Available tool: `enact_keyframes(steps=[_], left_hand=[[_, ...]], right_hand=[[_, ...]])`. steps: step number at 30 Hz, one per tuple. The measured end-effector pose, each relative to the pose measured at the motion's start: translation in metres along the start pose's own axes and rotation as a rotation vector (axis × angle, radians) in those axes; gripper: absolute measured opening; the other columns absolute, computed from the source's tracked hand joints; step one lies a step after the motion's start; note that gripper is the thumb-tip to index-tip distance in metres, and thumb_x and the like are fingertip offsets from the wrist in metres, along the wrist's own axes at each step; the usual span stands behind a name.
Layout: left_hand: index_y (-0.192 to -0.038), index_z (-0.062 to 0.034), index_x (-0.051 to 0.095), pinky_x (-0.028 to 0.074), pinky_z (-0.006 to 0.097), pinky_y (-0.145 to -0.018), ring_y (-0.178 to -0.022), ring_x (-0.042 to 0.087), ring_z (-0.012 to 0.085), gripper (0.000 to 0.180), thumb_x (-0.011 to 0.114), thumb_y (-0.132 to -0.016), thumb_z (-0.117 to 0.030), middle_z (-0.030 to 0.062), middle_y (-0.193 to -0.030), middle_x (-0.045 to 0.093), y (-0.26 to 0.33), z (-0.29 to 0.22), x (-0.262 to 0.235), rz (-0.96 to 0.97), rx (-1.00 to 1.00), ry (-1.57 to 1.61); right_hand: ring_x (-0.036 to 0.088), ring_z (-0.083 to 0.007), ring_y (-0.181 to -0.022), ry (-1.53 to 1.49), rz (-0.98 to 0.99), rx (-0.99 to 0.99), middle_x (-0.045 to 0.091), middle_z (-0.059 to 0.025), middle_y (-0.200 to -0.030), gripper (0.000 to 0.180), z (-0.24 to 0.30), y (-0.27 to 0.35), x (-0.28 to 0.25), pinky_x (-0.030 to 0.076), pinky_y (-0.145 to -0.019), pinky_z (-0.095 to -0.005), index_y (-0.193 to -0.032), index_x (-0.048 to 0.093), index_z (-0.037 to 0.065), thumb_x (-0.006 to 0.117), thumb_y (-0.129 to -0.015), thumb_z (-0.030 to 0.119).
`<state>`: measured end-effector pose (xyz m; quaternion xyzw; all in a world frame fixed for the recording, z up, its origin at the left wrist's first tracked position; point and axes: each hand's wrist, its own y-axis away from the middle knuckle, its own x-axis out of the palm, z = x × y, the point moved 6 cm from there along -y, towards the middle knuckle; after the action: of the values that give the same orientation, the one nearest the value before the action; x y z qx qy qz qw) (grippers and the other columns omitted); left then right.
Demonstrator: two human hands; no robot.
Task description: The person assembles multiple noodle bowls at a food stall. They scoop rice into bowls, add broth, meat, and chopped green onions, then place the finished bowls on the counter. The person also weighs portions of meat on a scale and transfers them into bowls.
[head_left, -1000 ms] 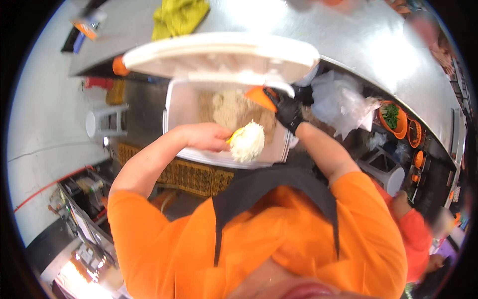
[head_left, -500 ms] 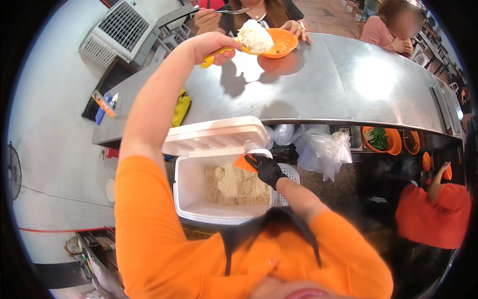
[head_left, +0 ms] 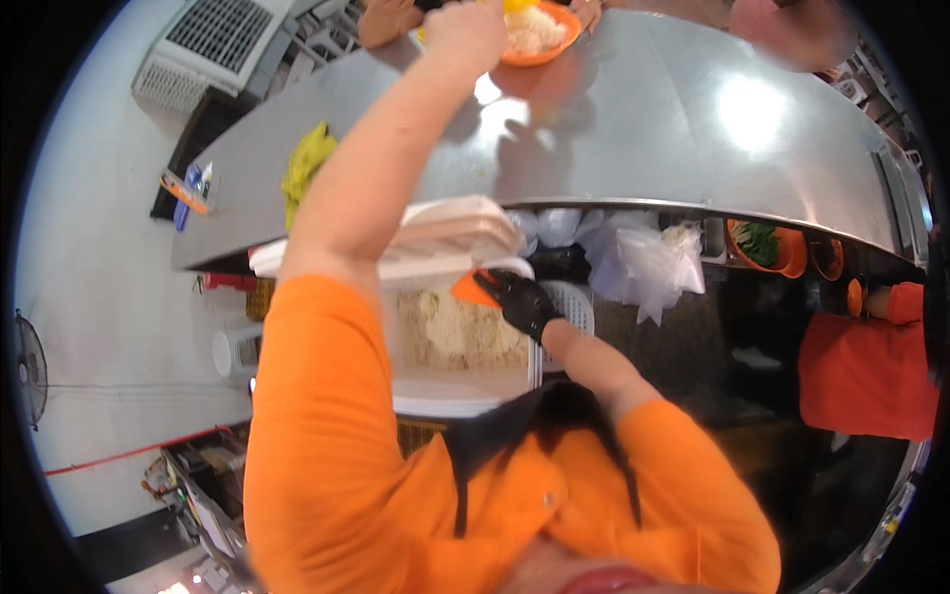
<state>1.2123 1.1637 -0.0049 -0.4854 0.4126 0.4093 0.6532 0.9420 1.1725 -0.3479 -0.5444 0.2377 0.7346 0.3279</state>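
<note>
My bare left hand [head_left: 463, 36] reaches over the steel counter, its fingers closed round a yellow rice scoop [head_left: 517, 5], partly cut off by the upper edge. The scoop is tipped over an orange bowl [head_left: 566, 42] that has white rice [head_left: 534, 32] in it. In its black glove, my right hand [head_left: 524, 305] grips an orange plastic dish [head_left: 471, 290], seen in part, over the right side of a white cooler box [head_left: 445, 404]. Loose rice [head_left: 450, 332] covers the bottom of the box, and its lid [head_left: 465, 223] leans open against the counter.
The steel counter [head_left: 643, 119] curves across the front, with a yellow-green cloth [head_left: 309, 163] at left. Plastic bags [head_left: 648, 262] hang beneath it, left of an orange bowl of greens [head_left: 787, 247]. A white perforated basket [head_left: 572, 322] stands beside the box. A red-clad person [head_left: 866, 371] is at right.
The rice heaped on the scoop now lies in the orange bowl, and my left hand has moved forward and tipped the scoop. My right hand keeps hold of the dish. The view has tilted down.
</note>
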Motion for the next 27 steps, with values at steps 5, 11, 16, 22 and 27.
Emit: enact_keyframes(steps=[5,11,16,22,27], left_hand=[[-0.13,-0.0043,0.051,0.05,0.036,-0.077,-0.09,0.064,0.028,0.041,0.052,-0.089,-0.007,0.0182,-0.095,0.066,0.203,0.104,-0.082,0.077,0.146,0.451],[-0.136,-0.0126,0.043,0.05,0.044,-0.08,-0.094,0.063,0.037,0.052,0.059,-0.089,-0.025,0.0212,-0.103,0.065,0.415,0.111,0.095,1.234,0.017,0.409],[-0.146,-0.0009,0.022,0.052,0.043,-0.077,-0.09,0.066,0.0365,0.057,0.036,-0.096,-0.024,0.0199,-0.103,0.067,0.447,0.029,0.306,1.188,-0.155,0.37],[-0.145,0.0103,0.011,0.052,0.044,-0.069,-0.081,0.067,0.0347,0.067,0.042,-0.088,-0.009,0.0243,-0.094,0.067,0.48,-0.039,0.399,1.183,0.188,0.237],[-0.141,0.0155,0.016,0.052,0.044,-0.073,-0.085,0.067,0.0347,0.068,0.047,-0.085,-0.008,0.0254,-0.098,0.066,0.482,-0.052,0.4,1.267,0.27,0.378]], right_hand=[[0.052,-0.0286,-0.121,-0.142,-0.128,0.034,0.046,-0.0133,-0.14,0.061,-0.005,0.002,0.009,0.043,-0.099,-0.0397,-0.146,0.034,0.021,0.036,-0.087,0.004],[0.053,-0.0308,-0.114,-0.194,-0.214,0.039,0.051,-0.0123,-0.13,0.069,-0.013,0.0,-0.015,0.046,-0.095,-0.0409,-0.139,0.042,0.017,0.05,-0.073,-0.003],[0.051,-0.029,-0.117,-0.146,-0.209,0.022,0.049,-0.01,-0.131,0.069,-0.005,-0.002,-0.016,0.047,-0.094,-0.0392,-0.137,0.044,0.018,0.054,-0.072,-0.002],[0.05,-0.0278,-0.118,-0.133,-0.157,0.055,0.049,-0.0084,-0.132,0.07,-0.008,-0.001,-0.014,0.047,-0.094,-0.0384,-0.138,0.044,0.019,0.058,-0.072,0.001],[0.05,-0.0277,-0.119,-0.171,-0.207,0.047,0.049,-0.0077,-0.132,0.071,-0.009,-0.001,-0.012,0.046,-0.096,-0.0388,-0.138,0.044,0.02,0.058,-0.071,0.001]])
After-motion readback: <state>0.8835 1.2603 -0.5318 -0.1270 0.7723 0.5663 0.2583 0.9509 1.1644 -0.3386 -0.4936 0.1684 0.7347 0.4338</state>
